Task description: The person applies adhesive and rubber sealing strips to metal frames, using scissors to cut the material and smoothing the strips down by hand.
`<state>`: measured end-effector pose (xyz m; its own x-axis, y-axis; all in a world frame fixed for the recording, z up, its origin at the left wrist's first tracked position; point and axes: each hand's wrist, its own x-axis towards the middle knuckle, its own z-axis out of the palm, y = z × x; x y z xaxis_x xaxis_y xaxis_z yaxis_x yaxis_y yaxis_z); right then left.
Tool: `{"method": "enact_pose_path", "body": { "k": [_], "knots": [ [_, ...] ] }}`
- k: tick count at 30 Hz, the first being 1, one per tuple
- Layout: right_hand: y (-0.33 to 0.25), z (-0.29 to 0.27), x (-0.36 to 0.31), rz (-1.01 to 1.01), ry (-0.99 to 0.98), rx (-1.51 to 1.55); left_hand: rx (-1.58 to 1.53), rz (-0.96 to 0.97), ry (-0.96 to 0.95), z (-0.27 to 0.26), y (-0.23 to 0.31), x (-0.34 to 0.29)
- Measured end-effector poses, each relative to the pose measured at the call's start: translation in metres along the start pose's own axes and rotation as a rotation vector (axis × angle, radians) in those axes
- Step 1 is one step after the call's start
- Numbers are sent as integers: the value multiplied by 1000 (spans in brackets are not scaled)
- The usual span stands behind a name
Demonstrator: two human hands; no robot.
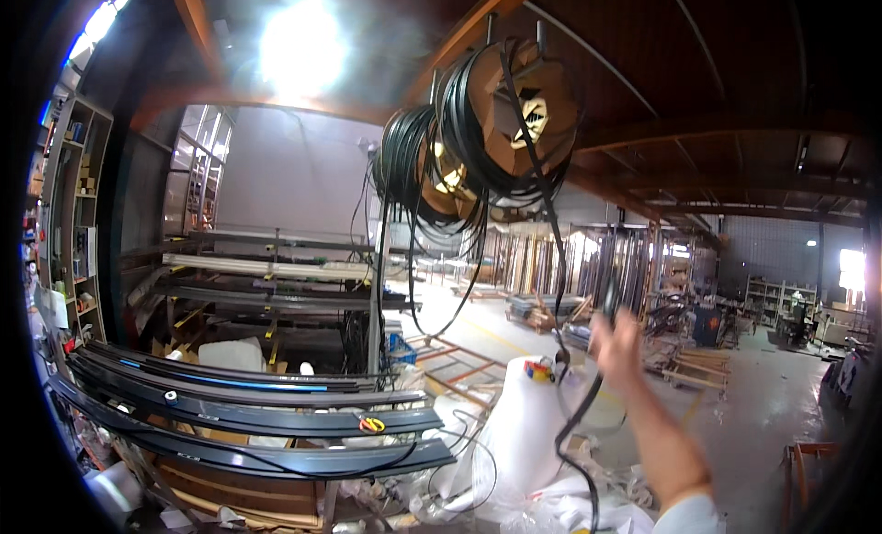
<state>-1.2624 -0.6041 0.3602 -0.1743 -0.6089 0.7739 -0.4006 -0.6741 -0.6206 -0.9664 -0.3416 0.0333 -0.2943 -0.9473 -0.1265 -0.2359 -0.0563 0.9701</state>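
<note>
My right hand (619,347) is raised right of centre, its fingers closed round a long black strip (579,413) that looks like rubber seal or cable. Motion blurs the fingers a little. Above the hand the strip's end sticks up; below it, the strip hangs in a wavy line to the lower edge. Two cardboard reels hang overhead, a nearer reel (482,102) and a farther reel (409,162), both wound with black strip. From the nearer one a length drops close to my hand. My left hand is out of view.
Left, a rack carries long dark metal profiles (276,460), with yellow-and-red-handled scissors (371,425) on one. A big white roll (514,424) stands at centre, a small red-and-yellow item (538,371) on top. Plastic wrap (588,502) lies around it. Wooden pallets (695,370) sit beyond.
</note>
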Motion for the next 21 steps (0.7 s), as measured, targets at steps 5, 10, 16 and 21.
{"method": "enact_pose_path", "body": {
  "k": [5,10,16,21],
  "knots": [
    [89,37,-191,123,-192,-705,194,864,-120,-19,-61,-5],
    [-10,107,-375,375,-1185,226,378,474,468,-27,-36,-28],
    [5,140,-429,6,-1451,130,592,63,275,-72,-131,-157],
    [150,136,-369,-73,-1381,-308,713,-271,704,-147,-184,-293]
  ]
}}
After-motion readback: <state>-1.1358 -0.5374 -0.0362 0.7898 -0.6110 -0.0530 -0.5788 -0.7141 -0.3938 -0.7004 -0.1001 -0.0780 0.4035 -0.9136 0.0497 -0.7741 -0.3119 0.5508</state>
